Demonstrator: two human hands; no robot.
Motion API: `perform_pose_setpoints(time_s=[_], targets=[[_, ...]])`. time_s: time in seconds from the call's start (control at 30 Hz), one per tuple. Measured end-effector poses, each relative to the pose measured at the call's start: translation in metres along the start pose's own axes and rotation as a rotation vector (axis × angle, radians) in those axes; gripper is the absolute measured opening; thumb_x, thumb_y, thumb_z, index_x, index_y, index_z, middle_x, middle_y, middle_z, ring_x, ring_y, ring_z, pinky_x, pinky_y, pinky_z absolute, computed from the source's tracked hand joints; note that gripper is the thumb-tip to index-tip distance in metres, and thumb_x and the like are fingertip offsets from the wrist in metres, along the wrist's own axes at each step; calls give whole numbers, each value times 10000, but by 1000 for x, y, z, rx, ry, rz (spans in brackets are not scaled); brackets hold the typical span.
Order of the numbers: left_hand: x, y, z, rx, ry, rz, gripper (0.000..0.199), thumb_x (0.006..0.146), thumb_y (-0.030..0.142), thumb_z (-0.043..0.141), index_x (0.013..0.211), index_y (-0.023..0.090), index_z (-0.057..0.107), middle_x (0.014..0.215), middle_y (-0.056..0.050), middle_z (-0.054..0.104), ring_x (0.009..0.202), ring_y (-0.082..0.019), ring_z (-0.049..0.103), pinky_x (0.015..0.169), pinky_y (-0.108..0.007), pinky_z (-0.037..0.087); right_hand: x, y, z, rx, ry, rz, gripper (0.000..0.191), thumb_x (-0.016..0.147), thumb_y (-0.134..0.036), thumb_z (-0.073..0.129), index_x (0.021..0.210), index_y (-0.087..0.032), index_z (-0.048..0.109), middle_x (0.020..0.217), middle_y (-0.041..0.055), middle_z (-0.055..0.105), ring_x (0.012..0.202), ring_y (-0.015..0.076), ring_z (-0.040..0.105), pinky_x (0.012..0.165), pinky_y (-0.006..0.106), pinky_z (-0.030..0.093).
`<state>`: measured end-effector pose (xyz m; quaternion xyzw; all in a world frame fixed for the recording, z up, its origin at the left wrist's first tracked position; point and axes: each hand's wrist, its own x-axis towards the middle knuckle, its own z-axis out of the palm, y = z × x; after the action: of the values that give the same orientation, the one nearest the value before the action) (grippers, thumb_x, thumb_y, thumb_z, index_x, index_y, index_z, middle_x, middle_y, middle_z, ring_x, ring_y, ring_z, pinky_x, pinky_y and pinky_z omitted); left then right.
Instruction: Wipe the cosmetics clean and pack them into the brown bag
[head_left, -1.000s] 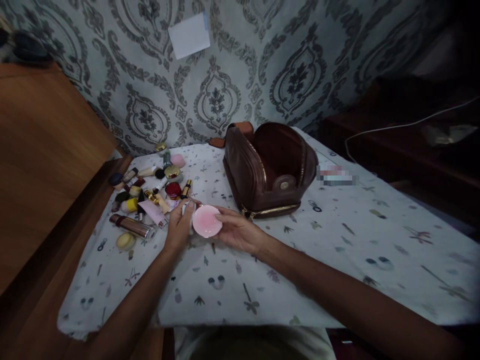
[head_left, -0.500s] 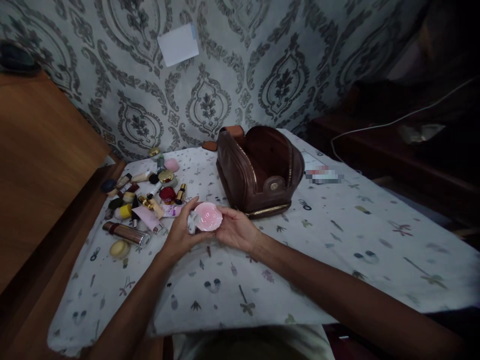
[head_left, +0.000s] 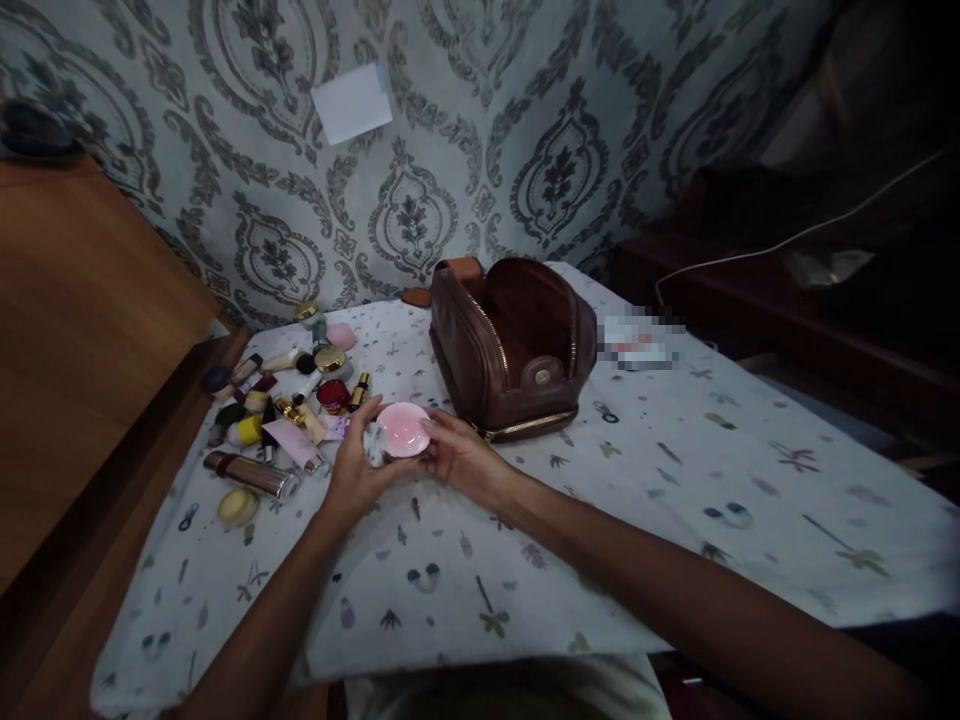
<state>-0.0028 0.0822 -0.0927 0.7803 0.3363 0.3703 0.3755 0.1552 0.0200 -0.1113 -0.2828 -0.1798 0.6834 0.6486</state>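
Note:
Between my hands, above the front part of the table, is a small round pink dish-like piece with a shiny face turned up. My left hand is closed around its left side, with a crumpled whitish-grey bit caught between hand and rim. On the right edge, the fingers of my right hand grip it too. Just behind my right hand stands a brown leather bag, unzipped at the top, its dark inside partly visible.
Cosmetics crowd the table's left side: a red jar, a pink tube, a metallic bottle, a yellowish round jar. A blurred packet lies right of the bag. A wooden cabinet borders the left.
Both hands have shifted slightly left with the pink piece. My right fingertips now reach over its rim. The camera view has tilted a little; the bag and cosmetics stay put.

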Motion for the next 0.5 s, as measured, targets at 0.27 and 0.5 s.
perform_pose_setpoints(time_s=[0.27,0.5], targets=[[-1,4,-7,-73,-72,58,514,894,512,551,1291,185,552,1276,-123,631,1207,-274,563,1064,-435,400,-1,-3,-2,-79,-58,52,370,732,-341,793,1046,-168,699,813,21,705,660,125,623,505,212,466],[-2,5,-10,-231,-167,-61,497,893,554,546,1200,181,666,1251,-118,678,1171,-293,598,1039,-413,423,-1,2,-4,-110,19,86,666,710,-382,827,1286,-240,527,722,-52,645,494,85,529,405,189,349]])
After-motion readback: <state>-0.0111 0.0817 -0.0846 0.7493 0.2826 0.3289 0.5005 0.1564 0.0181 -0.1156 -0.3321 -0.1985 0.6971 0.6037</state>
